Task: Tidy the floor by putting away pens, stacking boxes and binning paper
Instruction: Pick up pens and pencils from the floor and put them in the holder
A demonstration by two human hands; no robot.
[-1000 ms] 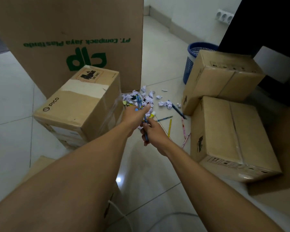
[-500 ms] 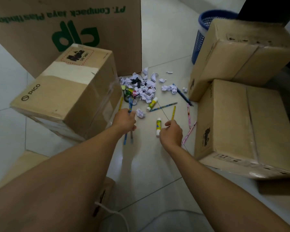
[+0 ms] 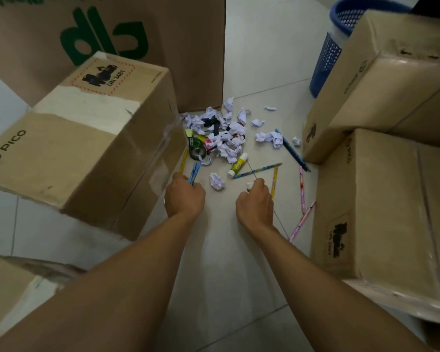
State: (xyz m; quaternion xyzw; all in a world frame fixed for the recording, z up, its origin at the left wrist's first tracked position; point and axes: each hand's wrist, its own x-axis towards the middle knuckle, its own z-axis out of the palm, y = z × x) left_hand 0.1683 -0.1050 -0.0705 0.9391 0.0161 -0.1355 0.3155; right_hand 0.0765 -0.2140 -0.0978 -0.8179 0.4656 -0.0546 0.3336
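My left hand (image 3: 184, 196) is closed on a small bunch of blue and yellow pens (image 3: 194, 172), low by the floor. My right hand (image 3: 255, 205) is closed over a glue stick whose white tip (image 3: 249, 185) pokes out past the fingers. Loose pens lie around it: a yellow one (image 3: 274, 181), a blue patterned one (image 3: 258, 170), pink ones (image 3: 302, 189), a dark blue one (image 3: 292, 151). Another glue stick (image 3: 237, 165) and a heap of crumpled paper (image 3: 226, 138) lie just beyond. One paper ball (image 3: 217, 181) sits between my hands.
Cardboard boxes hem in the spot: a PICO box (image 3: 87, 146) on the left, two boxes (image 3: 386, 207) on the right, a tall box (image 3: 112, 39) behind. A blue mesh bin (image 3: 333, 44) stands at the back right. A tape roll (image 3: 197, 149) lies by the paper.
The view has dropped closer to the floor. My right hand has closed over the glue stick that lay in front of it. My left hand still holds its pens.
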